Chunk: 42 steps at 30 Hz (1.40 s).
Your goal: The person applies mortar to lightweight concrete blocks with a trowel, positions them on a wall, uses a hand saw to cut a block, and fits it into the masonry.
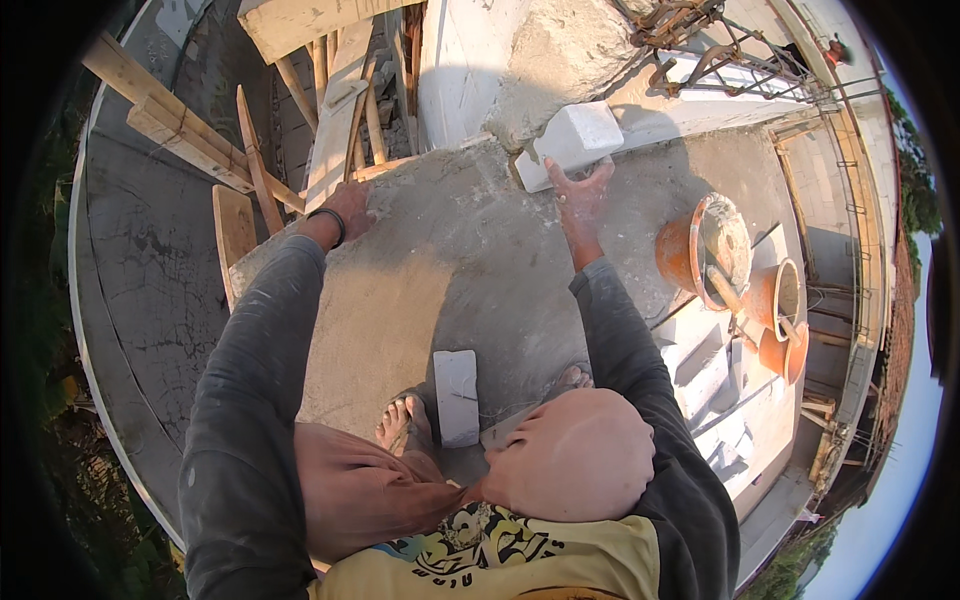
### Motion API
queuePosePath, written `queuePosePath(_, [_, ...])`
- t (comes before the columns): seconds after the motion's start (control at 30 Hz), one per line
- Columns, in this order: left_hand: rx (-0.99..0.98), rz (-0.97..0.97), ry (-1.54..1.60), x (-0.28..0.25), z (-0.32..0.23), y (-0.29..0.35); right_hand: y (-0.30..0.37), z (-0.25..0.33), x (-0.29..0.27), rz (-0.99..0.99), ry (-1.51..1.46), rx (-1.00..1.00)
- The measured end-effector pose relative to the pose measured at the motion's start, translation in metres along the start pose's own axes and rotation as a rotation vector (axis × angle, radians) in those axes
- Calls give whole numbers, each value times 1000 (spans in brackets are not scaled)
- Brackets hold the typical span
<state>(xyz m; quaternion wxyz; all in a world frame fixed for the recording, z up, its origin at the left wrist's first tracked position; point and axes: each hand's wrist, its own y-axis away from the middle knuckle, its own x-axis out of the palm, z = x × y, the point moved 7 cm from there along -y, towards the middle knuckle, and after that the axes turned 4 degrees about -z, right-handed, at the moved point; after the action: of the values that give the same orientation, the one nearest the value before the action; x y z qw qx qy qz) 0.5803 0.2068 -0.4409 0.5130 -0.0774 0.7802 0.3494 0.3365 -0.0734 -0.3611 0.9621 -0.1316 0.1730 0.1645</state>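
Note:
My right hand (582,200) grips the near side of a white lightweight block (585,137), thumb and fingers spread apart along it. The block sits at the foot of a rough plastered wall, over a thinner white piece (532,172) that sticks out at its left. My left hand (350,208), with a dark band at the wrist, leans on the left edge of the grey concrete slab (480,270) beside wooden boards. Its fingers are bunched in shadow, so their hold is unclear. Another white block (457,398) lies between my feet.
An orange bucket (680,255) with mortar and a trowel stands at the right, beside smaller orange pots (782,355). White block pieces (715,375) lie nearby. Rusty rebar (700,45) juts out at the top right. Timber planks (340,120) border an opening at the upper left.

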Motion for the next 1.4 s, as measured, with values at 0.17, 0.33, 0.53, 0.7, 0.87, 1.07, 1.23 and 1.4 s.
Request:
queuePosePath(0.17, [40, -33, 34, 1, -5, -7, -10, -16, -4, -69, 136, -71])
queuePosePath(0.33, [60, -82, -2, 1, 9, 3, -4, -9, 0, -54, -16, -13])
queuePosePath(0.53, [26, -51, -19, 1, 16, 9, 0, 7, -7, -48, -84, -77])
queuePosePath(0.7, [9, -2, -30, -2, 11, 4, 7, 21, -15, -11, -45, -29])
queuePosePath(0.87, [31, -9, 4, -1, -6, -2, 4, 1, -23, 16, -93, 55])
queuePosePath(1.07, [106, 12, 20, 18, 9, -12, -2, -18, -28, 7, -69, 46])
queuePosePath(1.23, [74, -76, -36, 12, 20, 0, 6, -4, -42, 8, -490, 50])
queuePosePath(1.4, [48, 31, -79, -13, -16, 11, 9, -28, -69, 89, -1167, 258])
